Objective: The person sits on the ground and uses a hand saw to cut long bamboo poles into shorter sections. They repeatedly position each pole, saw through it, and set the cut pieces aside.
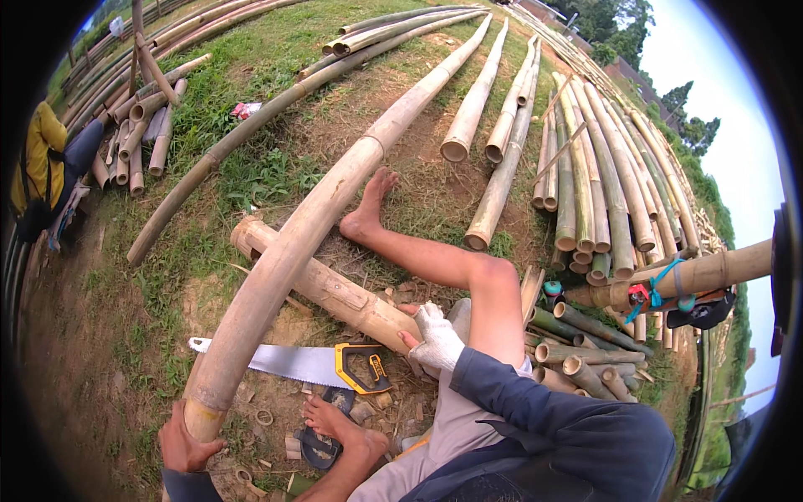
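Note:
My bare left hand point(188, 442) grips the near end of a long, pale bamboo pole point(288, 238), thumb and fingers on either side of its rim. The pole runs away up the ground and crosses over a shorter, thick bamboo log point(347, 293). On my right hand point(437, 336) is a white glove with bare fingertips. It lies beside the log's near end, close to my bent knee, with thumb and fingers apart and nothing visible between them. Below the log, a handsaw point(297, 361) with a yellow and black handle lies on the ground next to the pole.
Several bamboo poles point(615, 180) lie in rows at the right, with short offcuts point(585, 351) nearer me. A curved greenish pole point(209, 159) lies at the left. A dark sandal point(322, 443) is by my foot. A person in yellow point(42, 159) is at the far left.

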The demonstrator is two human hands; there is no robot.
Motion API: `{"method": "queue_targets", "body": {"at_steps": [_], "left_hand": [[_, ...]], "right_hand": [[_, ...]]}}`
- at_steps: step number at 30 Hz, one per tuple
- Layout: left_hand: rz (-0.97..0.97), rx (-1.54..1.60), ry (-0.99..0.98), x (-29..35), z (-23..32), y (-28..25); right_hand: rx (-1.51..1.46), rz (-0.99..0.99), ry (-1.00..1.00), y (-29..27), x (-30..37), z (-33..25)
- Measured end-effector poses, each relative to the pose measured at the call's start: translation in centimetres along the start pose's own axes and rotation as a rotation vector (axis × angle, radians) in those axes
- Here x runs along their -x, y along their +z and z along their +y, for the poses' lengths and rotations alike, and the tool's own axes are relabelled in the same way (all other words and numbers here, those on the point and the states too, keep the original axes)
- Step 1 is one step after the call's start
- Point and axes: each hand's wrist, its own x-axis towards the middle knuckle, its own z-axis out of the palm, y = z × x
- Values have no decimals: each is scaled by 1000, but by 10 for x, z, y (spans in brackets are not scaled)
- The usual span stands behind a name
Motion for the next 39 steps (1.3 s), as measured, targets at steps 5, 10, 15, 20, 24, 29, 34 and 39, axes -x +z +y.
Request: {"method": "queue_targets", "body": {"at_steps": [5,10,15,20,24,29,34,39], "left_hand": [[-281,249,-243,38,-85,18],[-334,-60,-249,18,-69,-13],[-58,-117,178,-131,47,14],[-158,120,512,-252,185,86],[-30,-193,567,-337,248,146],[-131,-386,576,-383,247,175],[-179,-422,392,-370,253,170],[-187,-398,373,-345,269,154]], "right_hand": [[-65,100,66,48,-55,18],[-53,54,-4,77,-74,12],[-48,104,66,76,-69,20],[45,223,-40,86,-69,30],[-18,258,98,98,-67,28],[5,239,85,100,-67,24],[18,283,53,101,-71,25],[-6,234,104,106,-71,26]]}}
